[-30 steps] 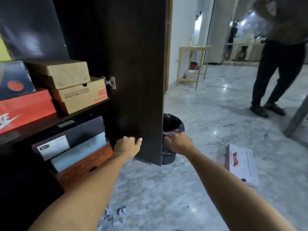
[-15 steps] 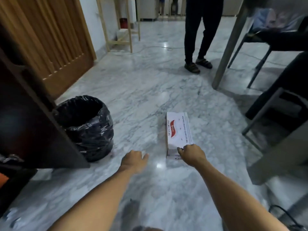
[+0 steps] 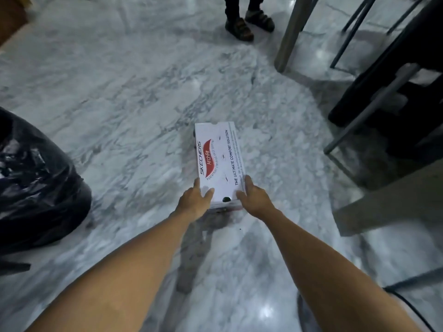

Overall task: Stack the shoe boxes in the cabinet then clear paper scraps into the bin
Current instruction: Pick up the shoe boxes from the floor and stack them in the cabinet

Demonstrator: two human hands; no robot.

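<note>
On floor — left hand (image 3: 194, 202) now joins right hand (image 3: 254, 197) on shoe box (image 3: 219, 161).

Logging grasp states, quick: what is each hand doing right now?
Left hand: closed on the near left edge of the white cardboard shoe box.
Right hand: closed on its near right edge.

Looks like a room in somebody's home. Polished grey-white marble floor (image 3: 119, 92) everywhere, a bin lined with a black plastic bag (image 3: 36, 183) at 9 o'clock, metal table and chair legs (image 3: 291, 32) at 1 to 2 o'clock, and someone's sandalled feet (image 3: 249, 22) at 12. A bit of wooden door (image 3: 12, 17) shows at 11.
</note>
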